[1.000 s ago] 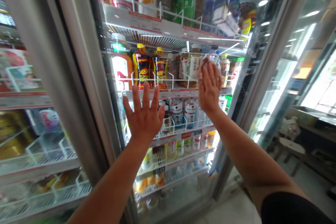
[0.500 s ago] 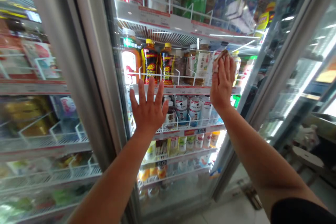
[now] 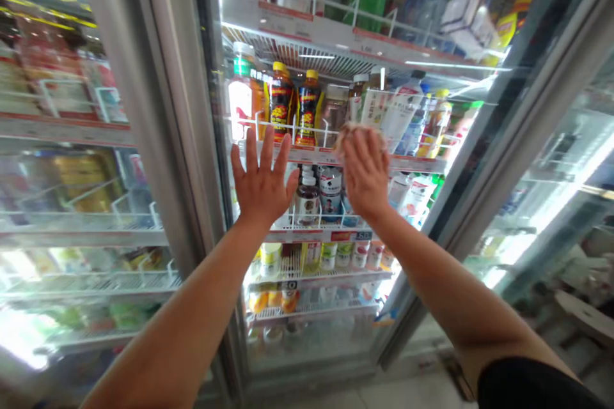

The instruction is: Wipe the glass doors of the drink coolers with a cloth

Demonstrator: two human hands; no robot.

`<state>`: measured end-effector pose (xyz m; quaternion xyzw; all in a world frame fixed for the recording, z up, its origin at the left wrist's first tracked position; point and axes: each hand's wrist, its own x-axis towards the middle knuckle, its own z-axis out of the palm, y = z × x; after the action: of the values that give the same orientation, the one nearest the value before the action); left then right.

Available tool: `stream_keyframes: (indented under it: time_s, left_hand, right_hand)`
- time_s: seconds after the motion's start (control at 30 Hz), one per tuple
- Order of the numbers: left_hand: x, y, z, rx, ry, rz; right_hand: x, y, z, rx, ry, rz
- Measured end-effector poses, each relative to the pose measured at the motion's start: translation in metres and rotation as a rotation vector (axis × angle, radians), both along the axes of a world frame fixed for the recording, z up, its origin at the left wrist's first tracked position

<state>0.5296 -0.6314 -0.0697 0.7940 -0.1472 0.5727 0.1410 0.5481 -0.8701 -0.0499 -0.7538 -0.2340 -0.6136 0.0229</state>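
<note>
My left hand [image 3: 263, 182] lies flat with its fingers spread on the glass door [image 3: 316, 353] of a drinks fridge, holding nothing. My right hand [image 3: 367, 172] presses a crumpled cloth [image 3: 344, 135] against the same pane; most of the cloth is hidden under the palm and fingers. Behind the glass, two dark bottles with yellow caps [image 3: 307, 108] stand on a shelf just above my left hand. A dark bottle with a white cap [image 3: 307, 199] shows between my two hands, one shelf lower.
A metal door frame [image 3: 177, 96] runs up the left side, with another fridge section beyond it. At the right is the pane's other metal frame [image 3: 518, 102]. A round stool top [image 3: 582, 313] stands at the lower right, above a pale tiled floor [image 3: 398, 393].
My right hand has slid the cloth left and downward across the glass. The left hand stays flat on the pane. The camera's view has shifted slightly.
</note>
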Motion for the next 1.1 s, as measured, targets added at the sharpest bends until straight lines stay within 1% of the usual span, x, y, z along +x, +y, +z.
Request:
stream_keyframes:
  time_s: [0.03,0.07,0.1,0.13,0.17,0.23,0.27,0.3,0.33,0.37,0.4,0.47,0.5,0.53,0.57,0.6,0.7,0.73,0.77,0.8,0.83,0.9,0.93,0.97,1.0,1.03,1.1]
  left_hand:
    - [0.0,0.001,0.0,0.0,0.005,-0.005]
    - [0.0,0.001,0.001,-0.003,0.004,-0.012]
    - [0.0,0.001,0.002,-0.008,0.005,-0.02]
    - [-0.001,0.001,0.002,-0.017,0.004,-0.034]
    - [-0.001,0.0,0.003,-0.029,0.004,-0.051]
    - [-0.002,-0.001,0.004,-0.058,0.013,-0.089]
    - [-0.003,-0.002,0.004,-0.068,0.022,-0.103]
    - [-0.004,-0.002,0.005,-0.075,0.029,-0.109]
    - [-0.005,-0.003,0.005,-0.08,0.034,-0.108]
    - [-0.005,-0.003,0.005,-0.078,0.042,-0.1]
    - [-0.005,-0.003,0.005,-0.069,0.047,-0.09]
    - [-0.005,-0.004,0.004,-0.037,0.047,-0.064]
    - [-0.004,-0.004,0.003,-0.023,0.039,-0.054]
    - [-0.003,-0.004,0.002,-0.012,0.027,-0.047]
    - [-0.003,-0.004,0.002,-0.007,0.013,-0.042]
    - [-0.002,-0.004,0.001,-0.008,0.0,-0.038]
    - [-0.001,-0.005,-0.001,-0.008,-0.025,-0.026]
    - [-0.001,-0.005,-0.002,-0.004,-0.024,-0.025]
    - [-0.002,-0.005,-0.002,0.001,-0.022,-0.025]
    - [-0.002,-0.005,-0.002,0.005,-0.021,-0.025]
    - [-0.003,-0.005,-0.002,0.009,-0.018,-0.023]
    - [-0.003,-0.005,-0.002,0.011,-0.016,-0.015]
    - [-0.003,-0.005,-0.002,0.011,-0.014,-0.01]
    - [-0.003,-0.005,-0.002,0.01,-0.01,-0.007]
    - [-0.003,-0.005,-0.002,0.009,-0.008,-0.006]
    - [-0.002,-0.005,-0.002,0.007,-0.006,-0.006]
    - [-0.001,-0.005,-0.002,0.002,-0.008,0.002]
  right_hand:
    - [-0.003,0.002,-0.014,-0.11,0.058,0.014]
    - [-0.006,0.002,-0.022,-0.209,0.105,0.033]
    - [-0.007,0.0,-0.024,-0.276,0.143,0.04]
    - [-0.008,-0.005,-0.02,-0.294,0.168,0.03]
    - [-0.008,-0.01,-0.009,-0.258,0.172,0.005]
    - [-0.005,-0.023,0.016,-0.077,0.141,-0.071]
    - [-0.003,-0.028,0.025,0.019,0.121,-0.1]
    - [-0.002,-0.031,0.028,0.091,0.106,-0.118]
    - [-0.002,-0.033,0.024,0.124,0.099,-0.12]
    - [-0.003,-0.033,0.014,0.107,0.102,-0.106]
    - [-0.005,-0.032,0.0,0.049,0.116,-0.08]
    - [-0.011,-0.03,-0.03,-0.146,0.148,0.004]
    - [-0.013,-0.031,-0.04,-0.23,0.158,0.039]
    - [-0.014,-0.032,-0.045,-0.268,0.15,0.06]
    - [-0.014,-0.035,-0.043,-0.263,0.134,0.067]
    - [-0.012,-0.037,-0.037,-0.212,0.109,0.062]
    - [-0.005,-0.036,-0.015,0.023,0.026,0.037]
    - [-0.004,-0.033,-0.014,0.082,-0.003,0.034]
    - [-0.003,-0.029,-0.018,0.109,-0.023,0.036]
    - [-0.004,-0.024,-0.025,0.091,-0.03,0.043]
    - [-0.005,-0.019,-0.035,0.033,-0.025,0.056]
    - [-0.008,-0.013,-0.05,-0.155,0.02,0.09]
    - [-0.008,-0.012,-0.051,-0.24,0.046,0.104]
    - [-0.008,-0.013,-0.046,-0.284,0.062,0.111]
    - [-0.006,-0.014,-0.037,-0.275,0.066,0.108]
    - [-0.004,-0.016,-0.024,-0.219,0.058,0.098]
    - [0.001,-0.018,0.002,-0.059,0.023,0.085]
